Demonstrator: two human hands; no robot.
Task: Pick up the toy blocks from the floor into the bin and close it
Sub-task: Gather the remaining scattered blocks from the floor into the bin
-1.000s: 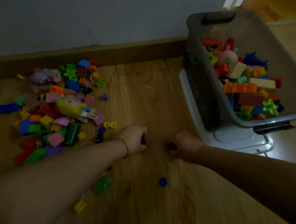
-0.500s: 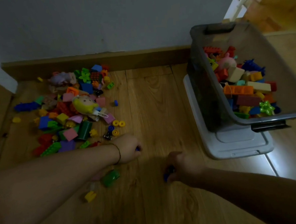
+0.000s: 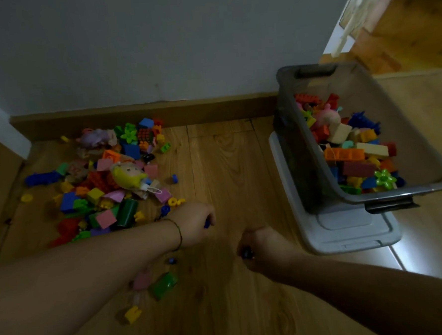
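Wooden floor point(image 3: 227, 167) holds a heap of blocks point(image 3: 104, 184) left of the part-filled bin point(image 3: 302, 162), which stands on its lid point(image 3: 348, 232). The left hand point(image 3: 195, 224) curls round a small blue piece point(image 3: 207, 224), and the right hand point(image 3: 264, 245) pinches a dark one point(image 3: 246, 252).

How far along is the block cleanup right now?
Roughly halfway. Done: the bin holds many blocks. In hand: the left hand grips a small blue piece, the right hand a small dark piece. Left: the big pile by the wall, the stray green block and yellow block near the left arm, and the lid, lying under the bin.
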